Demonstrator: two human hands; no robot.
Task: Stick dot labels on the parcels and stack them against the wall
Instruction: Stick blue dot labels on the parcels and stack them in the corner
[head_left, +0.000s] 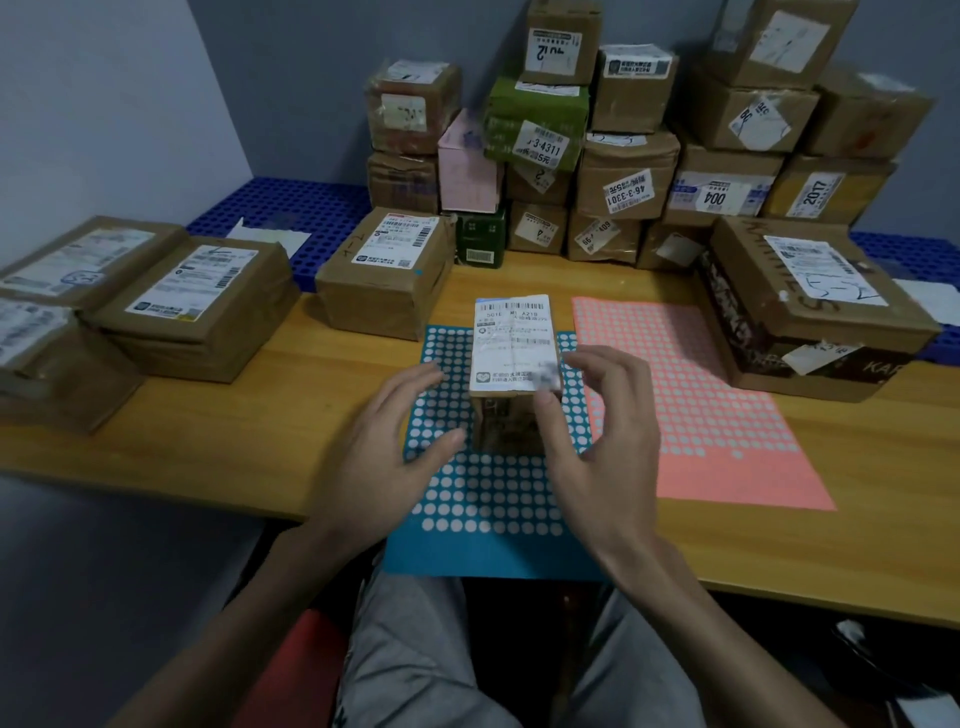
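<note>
A small brown parcel (511, 343) with a white shipping label on top stands on a blue dot-label sheet (483, 499) at the table's front middle. My right hand (608, 447) holds its near right corner, with the thumb on the front face and curled fingers at the right side; the fingertips are blurred. My left hand (384, 457) hovers just left of the parcel with relaxed fingers, holding nothing. A pink dot-label sheet (701, 405) lies to the right. Several stacked parcels (623, 176) stand against the back wall.
On the wooden table (260, 415), flat brown parcels (192, 306) lie at the left and one labelled box (384, 275) behind the blue sheet. A large dark-printed box (810, 306) sits at the right. Blue plastic grids (291, 208) line the back.
</note>
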